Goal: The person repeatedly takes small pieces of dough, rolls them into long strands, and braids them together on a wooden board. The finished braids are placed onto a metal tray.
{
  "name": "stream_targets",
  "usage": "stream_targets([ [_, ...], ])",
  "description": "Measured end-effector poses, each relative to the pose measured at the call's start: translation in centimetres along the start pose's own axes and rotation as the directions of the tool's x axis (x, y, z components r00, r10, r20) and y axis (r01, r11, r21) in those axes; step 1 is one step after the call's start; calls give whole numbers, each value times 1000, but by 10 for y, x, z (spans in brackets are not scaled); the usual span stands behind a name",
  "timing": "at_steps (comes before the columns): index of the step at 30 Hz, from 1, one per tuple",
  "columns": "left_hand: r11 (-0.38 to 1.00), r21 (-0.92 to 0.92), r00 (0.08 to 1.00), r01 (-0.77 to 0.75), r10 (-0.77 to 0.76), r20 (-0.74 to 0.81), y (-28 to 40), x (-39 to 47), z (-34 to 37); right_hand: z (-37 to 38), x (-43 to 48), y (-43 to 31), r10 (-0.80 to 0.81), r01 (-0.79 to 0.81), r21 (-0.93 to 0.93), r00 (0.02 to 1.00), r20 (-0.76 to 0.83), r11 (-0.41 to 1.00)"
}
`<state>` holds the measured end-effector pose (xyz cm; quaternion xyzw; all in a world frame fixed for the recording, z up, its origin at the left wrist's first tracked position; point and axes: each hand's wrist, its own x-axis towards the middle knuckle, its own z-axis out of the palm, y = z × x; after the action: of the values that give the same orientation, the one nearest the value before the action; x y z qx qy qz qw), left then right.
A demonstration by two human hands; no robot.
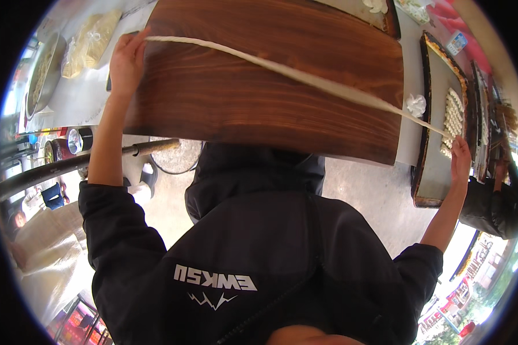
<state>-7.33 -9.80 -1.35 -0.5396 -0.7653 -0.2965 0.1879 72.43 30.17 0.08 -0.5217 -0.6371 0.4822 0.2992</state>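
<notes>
A long, thin rope of pale dough (280,69) stretches slantwise above a dark brown wooden board (250,116). Its far left end is pinched in the fingers of my left hand (128,60), over the board's left edge. My right hand (460,157) grips the other end, out past the board's right side, over a metal tray (431,177). Rows of small white twisted dough pieces (453,116) lie on that tray, close to my right fingers. The rope looks thicker towards its middle and right, and thin near both ends.
At the left are a metal bowl (47,77) and a plastic bag of yellowish food (93,41). Crumpled white plastic (416,105) lies between board and tray. Another tray (384,21) is at the back right. A dark pole (69,166) runs below my left forearm. Another person (496,207) is at the far right.
</notes>
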Motion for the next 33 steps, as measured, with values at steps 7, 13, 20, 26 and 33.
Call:
stream_targets([
  [7, 969, 223, 965, 108, -156, 212, 5, -2, -9, 35, -40, -49, 165, -153, -297, 986, 14, 943],
  [13, 953, 301, 991, 32, -69, 114, 8, -6, 1, 12, -9, -41, 86, -102, -231, 993, -79, 968],
  [20, 994, 91, 913, 60, -91, 397, 55, -78, -56, 100, 9, -105, 323, -351, -464, 936, -141, 814],
  [26, 594, -298, 263, 747, 148, 953, 98, -46, -86, 338, -3, -180, -774, 856, -489, 422, 472, 169],
  [33, 876, -458, 555, -152, 458, 694, 130, 28, -51, 425, -103, -155, -772, 997, -72, 41, 634, -6],
])
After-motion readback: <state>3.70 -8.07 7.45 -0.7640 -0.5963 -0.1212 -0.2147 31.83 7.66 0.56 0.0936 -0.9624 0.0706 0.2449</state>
